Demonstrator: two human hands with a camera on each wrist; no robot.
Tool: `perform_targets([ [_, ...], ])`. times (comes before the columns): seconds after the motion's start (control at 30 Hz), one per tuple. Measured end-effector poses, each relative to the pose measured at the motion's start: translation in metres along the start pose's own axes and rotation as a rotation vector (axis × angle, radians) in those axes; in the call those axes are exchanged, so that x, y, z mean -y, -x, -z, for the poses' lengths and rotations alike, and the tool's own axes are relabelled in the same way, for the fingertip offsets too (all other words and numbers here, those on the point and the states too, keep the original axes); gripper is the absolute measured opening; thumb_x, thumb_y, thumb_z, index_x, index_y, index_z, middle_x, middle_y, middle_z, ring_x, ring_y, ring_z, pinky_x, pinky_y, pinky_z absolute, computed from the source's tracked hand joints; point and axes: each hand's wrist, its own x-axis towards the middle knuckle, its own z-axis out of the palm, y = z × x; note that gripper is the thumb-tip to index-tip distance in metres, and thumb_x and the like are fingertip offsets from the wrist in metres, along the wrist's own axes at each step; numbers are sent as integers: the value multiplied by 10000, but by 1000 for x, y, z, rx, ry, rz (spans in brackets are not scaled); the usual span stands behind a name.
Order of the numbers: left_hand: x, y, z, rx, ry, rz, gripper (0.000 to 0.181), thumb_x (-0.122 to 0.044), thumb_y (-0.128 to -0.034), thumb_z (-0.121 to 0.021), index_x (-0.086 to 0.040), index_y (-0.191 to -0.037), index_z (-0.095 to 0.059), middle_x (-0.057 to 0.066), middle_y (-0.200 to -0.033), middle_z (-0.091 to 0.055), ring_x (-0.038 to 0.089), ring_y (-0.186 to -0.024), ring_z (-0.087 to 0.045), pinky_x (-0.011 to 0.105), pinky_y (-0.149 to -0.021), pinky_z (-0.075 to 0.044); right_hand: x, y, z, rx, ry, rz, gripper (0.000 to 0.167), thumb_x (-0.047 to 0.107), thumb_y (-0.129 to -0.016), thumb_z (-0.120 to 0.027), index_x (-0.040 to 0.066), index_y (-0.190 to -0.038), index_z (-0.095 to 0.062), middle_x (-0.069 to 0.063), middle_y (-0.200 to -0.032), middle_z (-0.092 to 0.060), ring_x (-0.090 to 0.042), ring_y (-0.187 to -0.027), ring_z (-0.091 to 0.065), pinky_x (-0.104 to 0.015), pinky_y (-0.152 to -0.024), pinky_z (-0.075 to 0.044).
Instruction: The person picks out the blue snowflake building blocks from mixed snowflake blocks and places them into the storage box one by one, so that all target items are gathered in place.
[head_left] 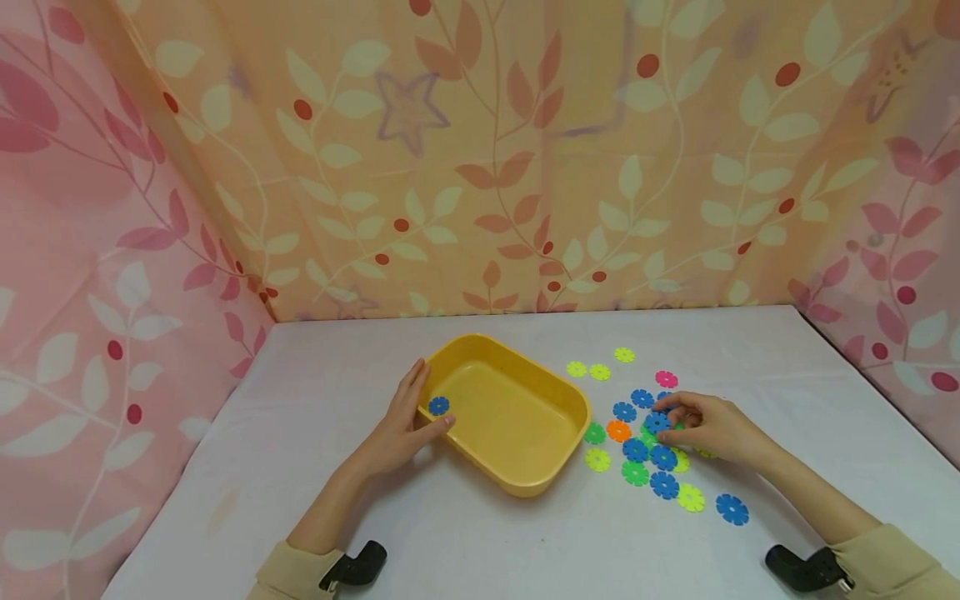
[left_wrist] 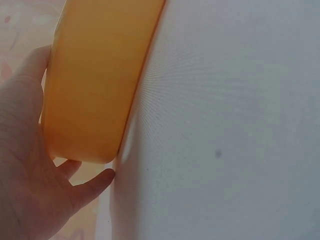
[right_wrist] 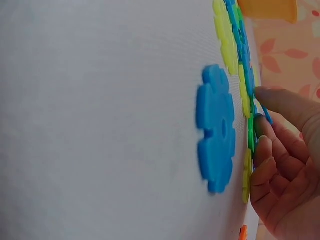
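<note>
My left hand (head_left: 397, 431) grips the left corner of a yellow plastic tray (head_left: 517, 417), thumb over the rim and fingers along the outer wall. In the left wrist view the tray's side (left_wrist: 95, 80) rises beside that hand (left_wrist: 35, 165). One blue flower-shaped disc (head_left: 438, 406) lies inside the tray near my thumb. Over the scattered discs on the right, my right hand (head_left: 716, 427) pinches a blue notched disc (head_left: 657, 422) between thumb and fingers. The right wrist view shows this hand (right_wrist: 287, 165) low over the discs, the pinched one mostly hidden.
Around my right hand lie several loose discs: blue (head_left: 664, 485), green (head_left: 635, 473), yellow (head_left: 691, 497), orange (head_left: 618, 430) and pink (head_left: 666, 379). A lone blue disc (head_left: 732, 509) sits nearer me. Patterned curtains (head_left: 480, 167) enclose the white table (head_left: 300, 367) at the back and sides.
</note>
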Motion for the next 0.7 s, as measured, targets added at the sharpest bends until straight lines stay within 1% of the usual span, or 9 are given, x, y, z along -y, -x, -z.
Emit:
perform_targets([
  [0.3,-2,1,1,1,-5,4,954,-425,-912,-667,-95,-1576,-68,20,-1628,51,306,-1479,4,617,-1126,-85,0,1,-1,-7,2,13,428,348,-803,-803,93,-1126,-683,-2,-794,-541,-164,-721,-481,-208,-566,-397],
  [0.5,-2,1,1,1,-6,8,949,-428,-912,-665,-98,-1576,-72,21,-1629,48,310,-1478,-2,617,-1125,-90,6,-1,1,-16,25,-24,305,352,-820,-786,131,-1017,-714,21,-781,-592,-181,-772,-521,-204,-612,-458],
  [0.63,-2,0,1,1,-6,6,948,-431,-913,-662,-101,-1577,-71,20,-1629,48,311,-1478,-5,618,-1125,-89,6,-1,0,2,1,-32,290,335,-821,-787,131,-1016,-720,21,-800,-615,-185,-777,-537,-207,-618,-482],
  [0.7,-2,1,1,3,-3,7,950,-431,-913,-663,-104,-1577,-67,18,-1628,49,306,-1479,-4,611,-1128,-89,5,-1,-1,9,-9,-21,274,319,-826,-785,130,-1013,-720,20,-803,-616,-185,-773,-538,-208,-613,-482],
])
